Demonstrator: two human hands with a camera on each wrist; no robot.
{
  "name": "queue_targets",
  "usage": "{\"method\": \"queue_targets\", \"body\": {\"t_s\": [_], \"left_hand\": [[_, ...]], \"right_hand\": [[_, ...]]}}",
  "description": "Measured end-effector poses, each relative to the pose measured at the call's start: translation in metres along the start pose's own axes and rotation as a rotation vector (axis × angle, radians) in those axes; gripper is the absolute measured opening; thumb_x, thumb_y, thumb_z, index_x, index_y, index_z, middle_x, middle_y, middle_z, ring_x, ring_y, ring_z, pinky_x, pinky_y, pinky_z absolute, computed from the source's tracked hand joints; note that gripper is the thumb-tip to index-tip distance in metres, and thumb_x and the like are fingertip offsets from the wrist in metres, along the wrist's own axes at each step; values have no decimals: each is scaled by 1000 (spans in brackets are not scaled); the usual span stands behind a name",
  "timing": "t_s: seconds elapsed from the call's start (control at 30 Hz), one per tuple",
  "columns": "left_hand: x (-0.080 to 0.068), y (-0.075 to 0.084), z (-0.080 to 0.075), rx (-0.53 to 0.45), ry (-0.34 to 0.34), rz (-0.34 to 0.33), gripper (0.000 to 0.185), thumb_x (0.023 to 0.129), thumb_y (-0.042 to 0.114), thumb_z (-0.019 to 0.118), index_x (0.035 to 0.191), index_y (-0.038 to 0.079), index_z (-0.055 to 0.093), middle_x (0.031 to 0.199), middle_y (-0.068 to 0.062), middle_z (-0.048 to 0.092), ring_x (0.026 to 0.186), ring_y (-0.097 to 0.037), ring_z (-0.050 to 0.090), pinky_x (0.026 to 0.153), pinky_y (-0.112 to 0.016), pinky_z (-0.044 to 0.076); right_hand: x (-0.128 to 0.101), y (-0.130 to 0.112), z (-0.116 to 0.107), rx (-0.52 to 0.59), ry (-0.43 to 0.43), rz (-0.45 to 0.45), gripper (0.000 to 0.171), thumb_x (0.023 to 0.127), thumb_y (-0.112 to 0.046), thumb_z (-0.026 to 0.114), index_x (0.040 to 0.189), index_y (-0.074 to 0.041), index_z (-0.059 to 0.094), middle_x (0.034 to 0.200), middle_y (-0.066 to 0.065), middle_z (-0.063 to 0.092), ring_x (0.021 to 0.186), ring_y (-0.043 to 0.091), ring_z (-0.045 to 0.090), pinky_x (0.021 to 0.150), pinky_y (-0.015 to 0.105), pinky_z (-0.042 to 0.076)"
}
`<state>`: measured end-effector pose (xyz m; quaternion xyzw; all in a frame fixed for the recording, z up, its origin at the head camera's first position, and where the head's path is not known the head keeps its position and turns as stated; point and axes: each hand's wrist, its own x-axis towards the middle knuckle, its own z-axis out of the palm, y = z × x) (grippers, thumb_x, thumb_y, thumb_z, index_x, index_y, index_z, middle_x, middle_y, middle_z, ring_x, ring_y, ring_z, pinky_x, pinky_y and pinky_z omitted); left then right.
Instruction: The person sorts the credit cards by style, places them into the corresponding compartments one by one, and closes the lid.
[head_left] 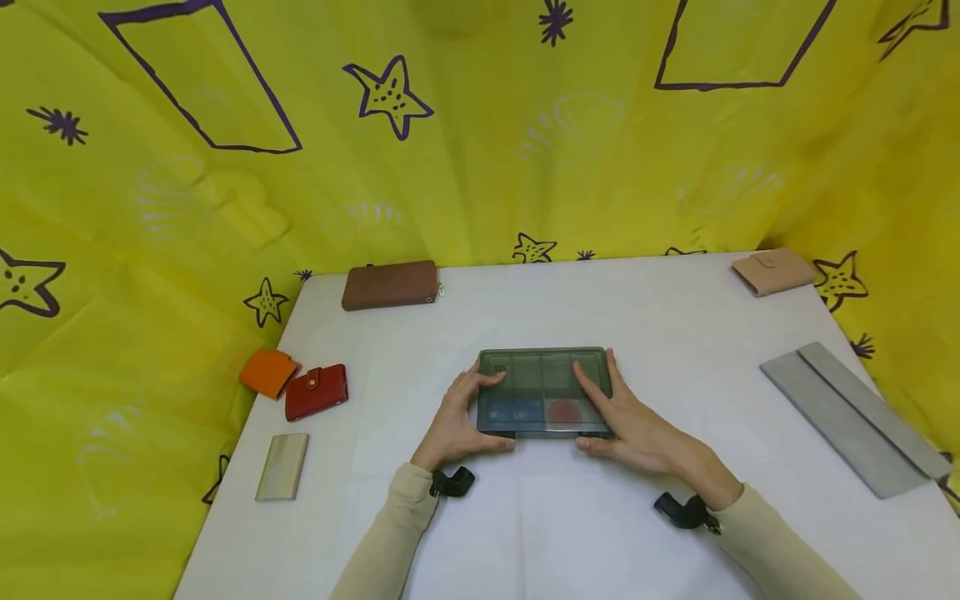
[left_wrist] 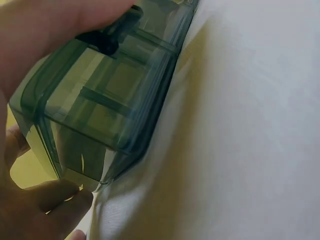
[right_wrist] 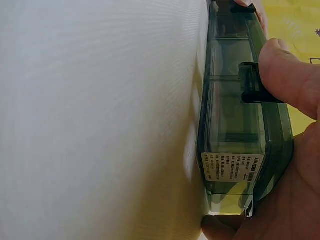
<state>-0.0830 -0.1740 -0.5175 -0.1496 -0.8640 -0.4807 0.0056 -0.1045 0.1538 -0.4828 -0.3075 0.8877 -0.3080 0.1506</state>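
Observation:
A translucent green compartment box lies at the middle of the white table, its lid down. Through the lid show a blue card marked VIP and a reddish piece. My left hand grips the box's left end, thumb at the front edge by a dark latch. At the right end my right hand grips it the same way. In the right wrist view the right thumb touches a black latch, and a white printed label sits on the box's side.
A brown zip wallet lies at the back left. Orange and red wallets and a beige card holder lie along the left. To the right are a tan wallet and a grey sleeve. Yellow cloth hangs behind.

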Motion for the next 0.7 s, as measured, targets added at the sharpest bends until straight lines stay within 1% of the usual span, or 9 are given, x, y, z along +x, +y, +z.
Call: {"method": "queue_targets", "body": {"t_s": [0.07, 0.13, 0.27, 0.43, 0.5, 0.6, 0.63, 0.7], "left_hand": [[-1, 0, -1, -5, -3, -18, 89, 62, 28, 105, 139, 17, 63, 165, -3, 49, 163, -38, 21, 130, -65, 21], [-1, 0, -2, -5, -14, -21, 88, 63, 29, 104, 140, 16, 62, 164, -2, 51, 164, -38, 19, 129, -67, 22], [-3, 0, -3, 16, -45, -21, 89, 69, 32, 101, 145, 17, 57, 169, -2, 41, 164, -38, 15, 128, -69, 22], [-5, -2, -3, 43, -78, -19, 93, 73, 36, 98, 151, 19, 51, 175, -5, 30, 164, -40, 12, 127, -73, 21], [-6, -3, -3, 37, -81, -21, 94, 73, 38, 97, 152, 20, 50, 175, -6, 28, 164, -40, 12, 126, -74, 21], [-7, -4, -5, 19, -85, -27, 95, 76, 49, 94, 155, 24, 48, 177, -8, 23, 165, -40, 12, 126, -74, 21], [-7, -5, -5, 11, -88, -33, 96, 77, 57, 91, 157, 27, 47, 177, -9, 22, 165, -39, 11, 126, -73, 21], [-7, -6, -6, -23, -92, -44, 96, 80, 66, 84, 160, 31, 43, 179, -9, 16, 165, -39, 10, 126, -73, 22]], "right_hand": [[1, 0, 1, 4, 1, 0, 105, 100, -48, 72, 173, -21, 2, 169, 37, -23, 148, 69, 26, 110, 74, 44], [2, -1, 2, 9, 4, -3, 105, 99, -47, 73, 173, -20, 3, 169, 38, -23, 148, 69, 26, 110, 74, 44], [3, -1, 4, 8, 13, -3, 105, 99, -47, 74, 173, -20, 5, 169, 39, -21, 147, 69, 29, 109, 73, 46], [2, 0, 6, -15, 28, -7, 105, 97, -48, 76, 173, -20, 9, 169, 40, -17, 143, 68, 38, 104, 70, 52], [3, 0, 6, -27, 31, -8, 105, 97, -49, 76, 173, -21, 10, 170, 40, -15, 140, 67, 43, 101, 67, 55], [4, 1, 5, -51, 35, -5, 105, 95, -54, 76, 173, -23, 11, 171, 39, -13, 136, 65, 49, 99, 65, 56], [4, 1, 4, -55, 33, -2, 106, 95, -55, 76, 173, -24, 11, 171, 38, -12, 136, 65, 50, 100, 65, 56], [5, 1, 2, -47, 21, 9, 108, 93, -59, 76, 173, -26, 10, 172, 36, -14, 138, 64, 48, 103, 65, 54]]}}
